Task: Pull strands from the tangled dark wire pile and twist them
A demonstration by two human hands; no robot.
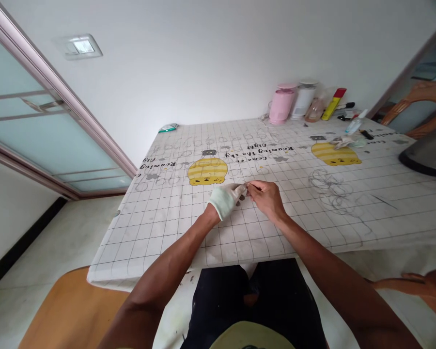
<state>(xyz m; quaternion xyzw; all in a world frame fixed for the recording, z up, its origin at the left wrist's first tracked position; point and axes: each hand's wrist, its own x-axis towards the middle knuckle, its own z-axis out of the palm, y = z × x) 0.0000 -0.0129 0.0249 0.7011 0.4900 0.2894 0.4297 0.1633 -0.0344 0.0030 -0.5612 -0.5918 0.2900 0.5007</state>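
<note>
My left hand [229,198], in a pale glove, is closed in a pinch above the middle of the checked tablecloth [160,237]. Fingertip to fingertip with it, my bare right hand [264,198] pinches too. Whatever lies between the fingers is too small to make out. To the right of my hands sits a loose tangle of thin grey wire or thread [327,186], with a dark thin straight piece [384,201] beside it. Rows of faint grey loop shapes [199,139] cover the cloth beyond my hands; whether they are bent pieces or print I cannot tell.
Along the wall stand a pink cylinder [282,105], a white cylinder [303,101], a glass bottle [314,110] and a yellow-red box [333,103]. A crumpled glove [349,141] lies near a small clear bottle [356,123]. A dark container [427,155] stands at right. Wooden chairs [72,310] flank me.
</note>
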